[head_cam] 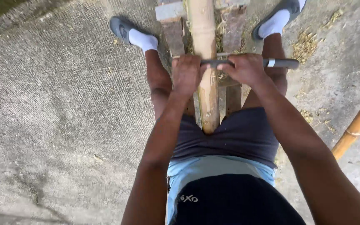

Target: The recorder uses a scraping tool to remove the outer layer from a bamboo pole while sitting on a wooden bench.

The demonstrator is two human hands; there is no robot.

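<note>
A thick bamboo pole (204, 37) runs lengthwise between my legs, resting on a wooden bench frame (175, 35). Across it lies a dark two-handled blade tool (280, 63) with a metal collar near its right end. My left hand (186, 73) is closed around the tool's left end, beside the pole. On the other side, my right hand (246, 68) grips the right part of the tool. Both hands hold it flat against the top of the pole.
I sit astride the bench on rough concrete ground (63, 104). My feet in white socks and grey slip-on shoes (123, 29) rest at either side. A second bamboo pole (357, 125) slants at the right edge. Shavings (307, 43) lie scattered at the upper right.
</note>
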